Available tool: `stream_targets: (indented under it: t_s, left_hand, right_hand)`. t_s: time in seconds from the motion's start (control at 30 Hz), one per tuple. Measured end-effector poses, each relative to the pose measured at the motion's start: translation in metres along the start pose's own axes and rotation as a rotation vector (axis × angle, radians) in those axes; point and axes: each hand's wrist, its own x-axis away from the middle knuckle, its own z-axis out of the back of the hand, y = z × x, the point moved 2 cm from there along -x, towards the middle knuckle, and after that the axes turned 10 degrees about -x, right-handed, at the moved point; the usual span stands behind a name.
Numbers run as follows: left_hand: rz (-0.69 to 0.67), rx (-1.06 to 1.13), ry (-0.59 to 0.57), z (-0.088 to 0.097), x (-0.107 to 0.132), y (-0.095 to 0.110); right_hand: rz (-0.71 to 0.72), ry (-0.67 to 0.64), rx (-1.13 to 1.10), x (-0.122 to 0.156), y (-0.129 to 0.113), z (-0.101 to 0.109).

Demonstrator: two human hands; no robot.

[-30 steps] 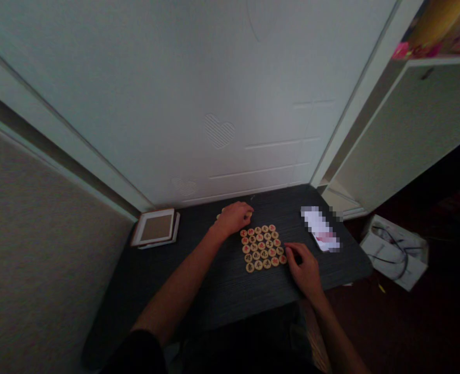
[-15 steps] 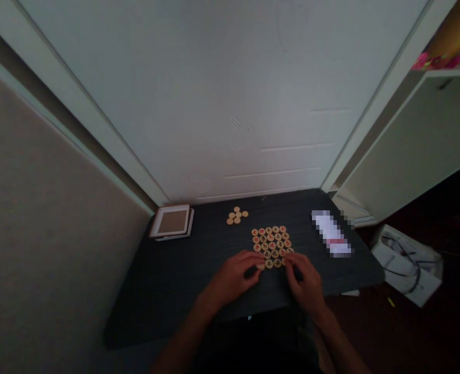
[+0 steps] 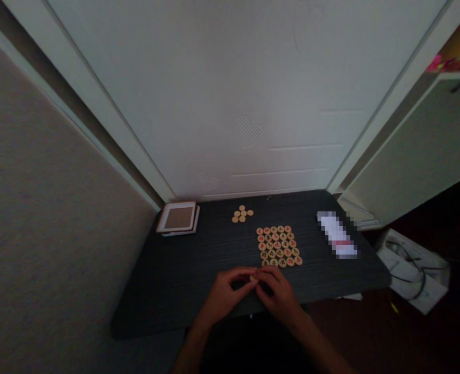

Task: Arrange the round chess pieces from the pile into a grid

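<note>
Round wooden Chinese chess pieces (image 3: 277, 244) with red and black characters lie face up in a square block of rows and columns. Just below the block's lower left corner, the fingertips of both hands meet. A pale disc, a Chinese chess piece (image 3: 253, 279), shows partly between them. My left hand (image 3: 226, 291) pinches it from the left with thumb and fingers. From the other side my right hand (image 3: 278, 292) has its fingertips closed on it. Fingers cover most of this disc and a bit of the bottom row.
Several blank-looking discs (image 3: 242, 214) lie in a loose cluster behind the block. Stacked frames or trays (image 3: 179, 217) sit at the back left of the dark table (image 3: 167, 280). A blurred-out white item (image 3: 337, 236) lies at right. On the floor stands a white box (image 3: 417, 272) with cables.
My right hand has left the block's lower right corner and moved left to meet my left hand. Both are now slightly below the bottom row. The view has shifted a little.
</note>
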Motion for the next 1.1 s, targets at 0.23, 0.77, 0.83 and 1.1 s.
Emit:
stream_targets:
  t_s: [0.23, 0.77, 0.83, 1.1]
  left_hand:
    - [0.050, 0.026, 0.009, -0.007, -0.002, -0.011]
    - [0.081, 0.064, 0.060, -0.011, -0.003, -0.012]
    - [0.073, 0.060, 0.055, -0.010, -0.003, -0.012]
    - [0.074, 0.110, 0.026, -0.008, -0.002, -0.014]
  right_hand:
    - [0.005, 0.008, 0.028, 0.007, 0.007, -0.002]
    - [-0.021, 0.018, 0.035, 0.002, 0.001, -0.002]
    - [-0.027, 0.015, 0.025, 0.001, 0.001, -0.001]
    - [-0.053, 0.020, 0.006, -0.001, 0.000, 0.001]
